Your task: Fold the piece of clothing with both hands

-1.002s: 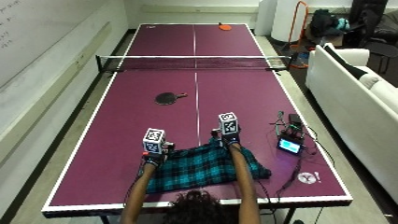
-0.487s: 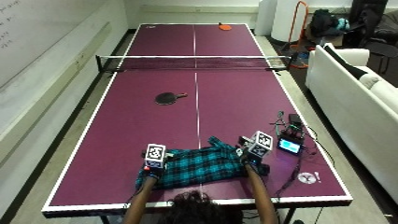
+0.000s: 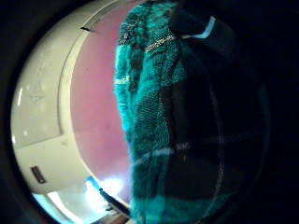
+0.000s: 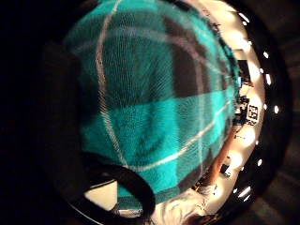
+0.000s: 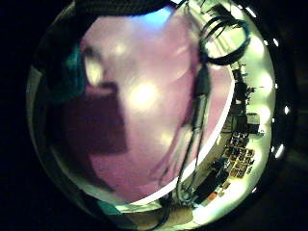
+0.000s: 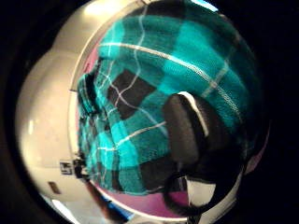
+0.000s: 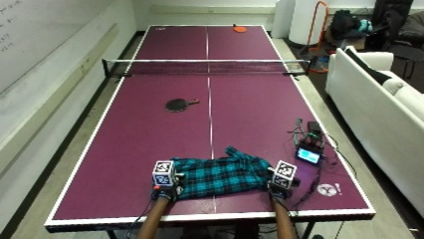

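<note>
The garment lies on the table near the person's edge, between the left hand at its left end and the right hand at its right end. A small device sits to its right. A paddle lies farther out, before the net; a second paddle lies beyond the net.

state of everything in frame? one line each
plaid shirt: flat on table, partly folded, a hand at each near end
left hand: on the shirt's left end
right hand: at the shirt's right end
black paddle: flat, untouched
small screen device: lit
net: up
</note>
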`<control>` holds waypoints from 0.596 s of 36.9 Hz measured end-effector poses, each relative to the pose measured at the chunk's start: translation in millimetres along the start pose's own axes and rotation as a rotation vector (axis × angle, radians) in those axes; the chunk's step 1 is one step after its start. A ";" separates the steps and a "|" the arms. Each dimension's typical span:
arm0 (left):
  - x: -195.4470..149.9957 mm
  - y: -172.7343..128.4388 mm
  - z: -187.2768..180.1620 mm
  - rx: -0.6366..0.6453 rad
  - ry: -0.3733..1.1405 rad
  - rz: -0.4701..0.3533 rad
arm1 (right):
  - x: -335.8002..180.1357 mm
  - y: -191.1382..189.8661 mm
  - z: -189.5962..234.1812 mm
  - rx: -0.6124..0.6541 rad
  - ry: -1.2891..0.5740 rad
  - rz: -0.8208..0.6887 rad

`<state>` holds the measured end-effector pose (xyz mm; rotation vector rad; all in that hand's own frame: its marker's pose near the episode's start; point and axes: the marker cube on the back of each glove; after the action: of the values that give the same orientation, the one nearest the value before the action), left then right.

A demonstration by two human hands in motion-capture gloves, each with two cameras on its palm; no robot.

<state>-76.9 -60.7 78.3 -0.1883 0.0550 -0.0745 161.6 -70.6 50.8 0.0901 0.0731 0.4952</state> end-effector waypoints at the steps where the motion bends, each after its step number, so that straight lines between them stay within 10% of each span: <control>1: 4.1 -2.3 1.2 0.005 0.019 0.001 | 2.9 -3.2 -1.1 0.035 0.018 0.000; 8: 52.1 -19.1 0.7 0.018 0.002 0.046 | 25.8 -31.2 -6.3 0.129 -0.015 0.077; 16: 69.5 -23.1 -7.2 -0.085 0.037 0.061 | -29.5 -80.4 -21.1 0.198 -0.576 0.016; 22: 51.8 -28.2 -56.2 0.149 0.111 0.053 | -113.8 -64.4 -67.2 0.237 -0.587 -0.157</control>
<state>-30.7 -102.8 26.1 -0.0341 0.1647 -0.0363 85.9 -176.8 -17.2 0.4548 -0.4344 0.2861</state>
